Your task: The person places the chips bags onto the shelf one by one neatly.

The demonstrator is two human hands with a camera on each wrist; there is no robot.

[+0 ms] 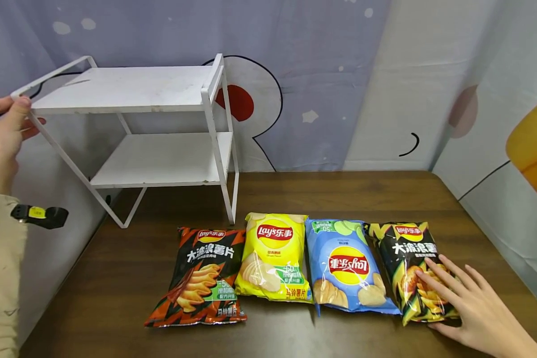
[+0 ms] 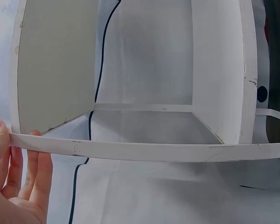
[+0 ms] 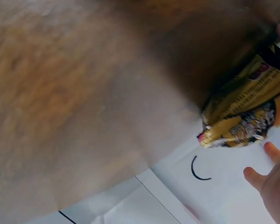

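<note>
My left hand (image 1: 2,134) grips the upper left front corner of a white two-tier shelf rack (image 1: 147,159). In the left wrist view, the thumb and fingers (image 2: 42,172) of that hand wrap around the rack's white side bar (image 2: 144,151). On the right, my right hand (image 1: 470,298) lies with spread, fairly straight fingers on a black-and-yellow Lay's chip bag (image 1: 402,253), its thumb by the bag's lower edge. The right wrist view catches this chip bag (image 3: 247,112) from the side, with part of the hand (image 3: 277,186) at the edge.
Left of the black bag lie a blue chip bag (image 1: 349,268), a yellow chip bag (image 1: 275,258) and a red-and-black chip bag (image 1: 203,273), side by side on the brown wooden table (image 1: 340,194). A patterned curtain (image 1: 313,59) hangs behind the table and rack.
</note>
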